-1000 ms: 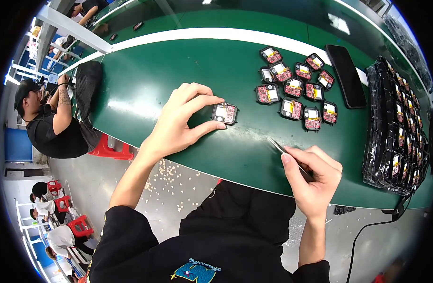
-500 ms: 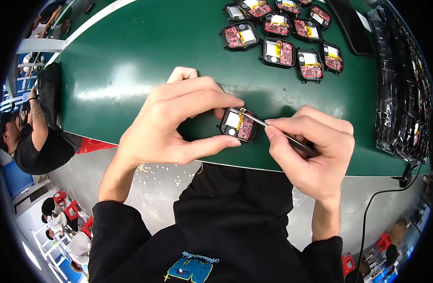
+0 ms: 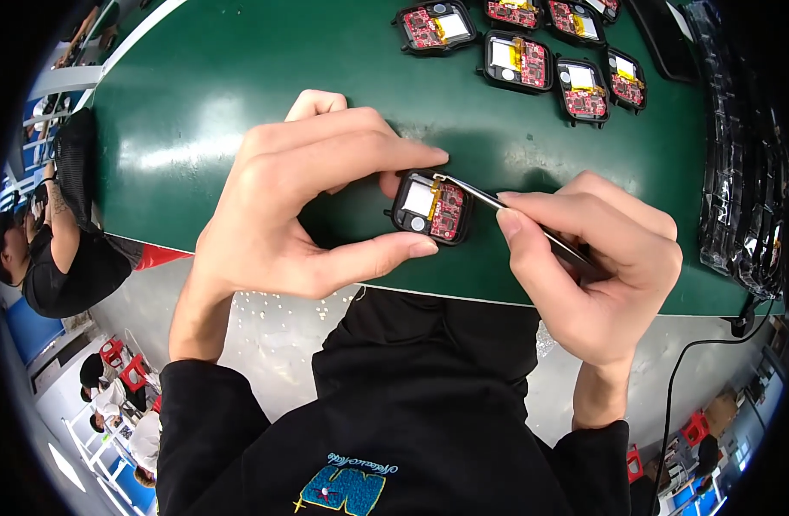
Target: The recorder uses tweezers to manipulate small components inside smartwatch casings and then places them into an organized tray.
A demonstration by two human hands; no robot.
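Note:
My left hand [image 3: 300, 198] steadies a small black watch-like case [image 3: 401, 219] on the green table, its thumb at the near edge and its other fingers around the far left corner. Inside the open case lie a red circuit board [image 3: 450, 211], a white rectangular part [image 3: 418, 199], a strip of yellow tape and a round silvery disc. Closed around slim metal tweezers [image 3: 476, 193], my right hand [image 3: 605, 267] is to the right of the case. The tweezer tips meet the case's far edge, near the end of the yellow tape; whether they pinch anything is too small to tell.
Several similar open cases [image 3: 516, 62] lie at the far side of the green table [image 3: 197, 103]. Black plastic trays [image 3: 734, 163] are stacked at the right edge, beside a long black object [image 3: 661, 39]. A black cable [image 3: 669, 387] hangs down there. Another person [image 3: 68, 258] sits at the left.
The view has shifted, so the far cases sit higher in it. My right hand has swung slightly outward to the right, while the tweezer tips stay at the case's far edge.

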